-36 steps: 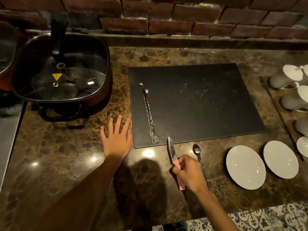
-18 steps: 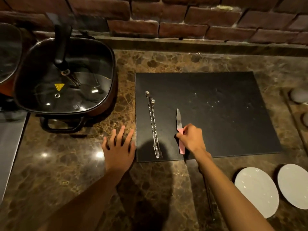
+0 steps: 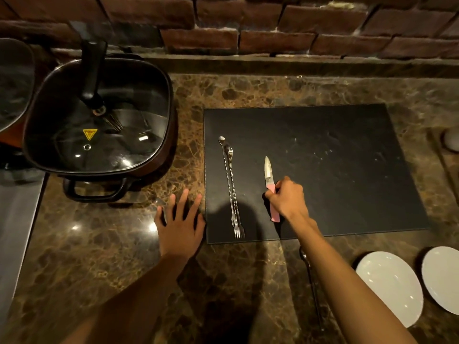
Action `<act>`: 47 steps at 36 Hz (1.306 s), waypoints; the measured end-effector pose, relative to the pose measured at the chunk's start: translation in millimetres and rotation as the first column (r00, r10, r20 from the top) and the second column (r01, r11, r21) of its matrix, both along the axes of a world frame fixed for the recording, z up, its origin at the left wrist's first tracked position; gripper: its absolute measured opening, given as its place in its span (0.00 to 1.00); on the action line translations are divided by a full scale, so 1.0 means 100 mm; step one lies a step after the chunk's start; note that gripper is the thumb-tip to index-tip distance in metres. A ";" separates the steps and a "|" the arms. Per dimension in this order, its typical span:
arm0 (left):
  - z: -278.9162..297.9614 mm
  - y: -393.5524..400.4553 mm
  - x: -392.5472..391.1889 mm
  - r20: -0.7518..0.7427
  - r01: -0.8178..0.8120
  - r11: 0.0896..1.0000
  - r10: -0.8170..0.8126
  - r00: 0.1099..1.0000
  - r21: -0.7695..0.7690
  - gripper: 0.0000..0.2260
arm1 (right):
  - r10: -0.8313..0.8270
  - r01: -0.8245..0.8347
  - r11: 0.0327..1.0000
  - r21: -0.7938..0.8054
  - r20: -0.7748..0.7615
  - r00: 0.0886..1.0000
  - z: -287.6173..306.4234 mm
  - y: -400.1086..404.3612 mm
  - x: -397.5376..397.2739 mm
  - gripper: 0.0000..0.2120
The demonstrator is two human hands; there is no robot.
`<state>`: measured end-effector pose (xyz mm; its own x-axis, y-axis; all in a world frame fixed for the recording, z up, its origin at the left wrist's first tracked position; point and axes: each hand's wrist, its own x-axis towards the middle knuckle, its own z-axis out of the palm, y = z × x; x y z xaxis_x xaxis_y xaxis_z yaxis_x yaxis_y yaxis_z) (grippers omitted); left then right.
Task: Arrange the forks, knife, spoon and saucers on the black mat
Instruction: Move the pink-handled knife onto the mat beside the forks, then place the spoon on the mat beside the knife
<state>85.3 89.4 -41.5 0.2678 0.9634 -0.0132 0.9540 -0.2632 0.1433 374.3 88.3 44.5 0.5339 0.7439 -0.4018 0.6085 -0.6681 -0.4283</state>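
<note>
A black mat (image 3: 335, 157) lies on the brown marble counter. Two long twisted forks (image 3: 232, 187) rest side by side on its left part, tines toward me. To their right lies a pink-handled knife (image 3: 269, 175), blade pointing away, with my right hand (image 3: 289, 198) still gripping its handle on the mat. My left hand (image 3: 180, 224) lies flat on the counter just left of the mat, fingers spread. A long spoon (image 3: 311, 284) lies on the counter below the mat, partly under my right forearm. Two white saucers (image 3: 390, 286) (image 3: 442, 276) sit at the lower right.
A square pan with a glass lid (image 3: 99, 115) stands at the left, its black handle sticking up. A brick wall (image 3: 248, 28) runs along the back. A white rounded piece of crockery (image 3: 450, 141) shows at the right edge, and a steel surface (image 3: 15, 219) at the far left.
My right hand carried the knife from the counter in front of the mat onto the mat, beside the forks. The left hand stayed flat on the counter.
</note>
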 end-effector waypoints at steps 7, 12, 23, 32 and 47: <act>0.00 -0.01 0.00 0.015 -0.008 0.999 0.007 1.000 0.031 0.23 | -0.022 0.020 0.999 -0.031 -0.051 0.998 0.02 -0.19 0.02 0.13; -0.02 -0.01 0.00 0.039 -0.019 0.999 0.018 0.999 0.033 0.23 | -0.098 0.097 0.995 -0.013 -0.084 0.992 0.06 -0.44 0.03 0.20; -0.09 -0.01 -0.01 0.036 -0.021 0.980 0.014 0.999 0.199 0.21 | -0.173 0.173 0.985 -0.025 -0.020 0.985 0.10 -1.36 0.26 0.16; 0.00 -0.03 0.02 0.055 -0.043 0.996 0.039 0.998 0.082 0.22 | -0.117 0.120 0.989 -0.080 0.050 0.992 0.05 -2.03 -0.02 0.17; 0.00 -0.01 0.00 0.060 -0.030 0.999 0.029 0.998 0.012 0.23 | -0.087 0.087 0.984 -0.157 0.011 0.996 0.10 -2.23 -0.14 0.06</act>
<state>85.3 88.1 -41.3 0.2389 0.9709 0.0149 0.9513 -0.2370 0.1971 360.5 -134.2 54.4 0.5956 0.6226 -0.5075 0.5467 -0.7771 -0.3118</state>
